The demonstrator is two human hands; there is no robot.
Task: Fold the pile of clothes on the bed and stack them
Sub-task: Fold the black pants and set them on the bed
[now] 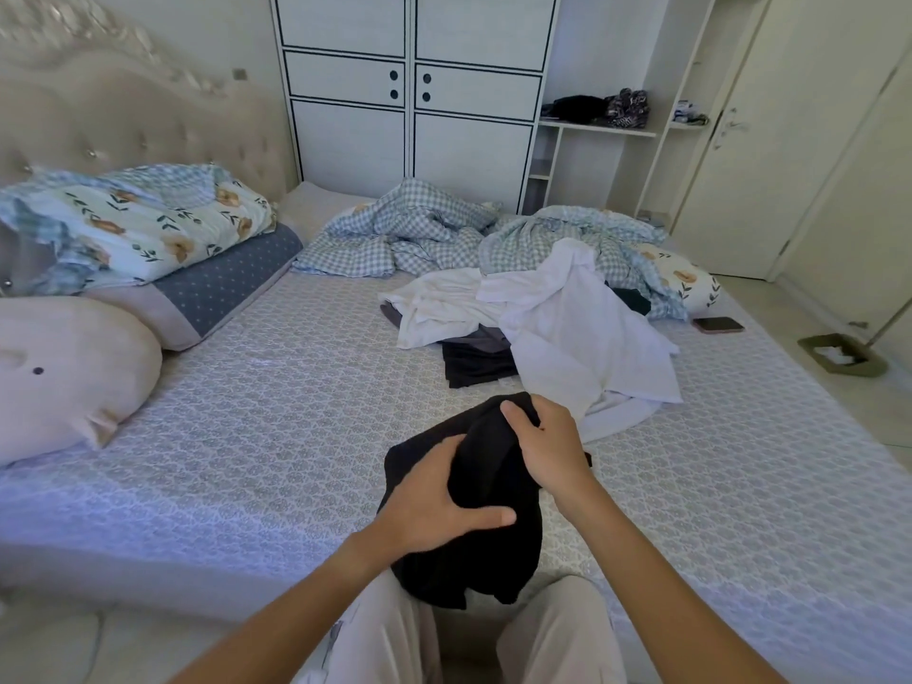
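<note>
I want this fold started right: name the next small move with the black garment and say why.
Probably lay the black garment flat on the bare bed in front and spread it. Both the left hand and right hand hold it bunched, so no edges are lined up for folding yet.

Clothes pile (543,318) on bed (247,412), phone (718,324) right, pillows (148,249) left.

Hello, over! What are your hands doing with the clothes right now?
Left hand and right hand: both grip black garment. Unfolded pile waits behind. Nothing blocking.
</note>
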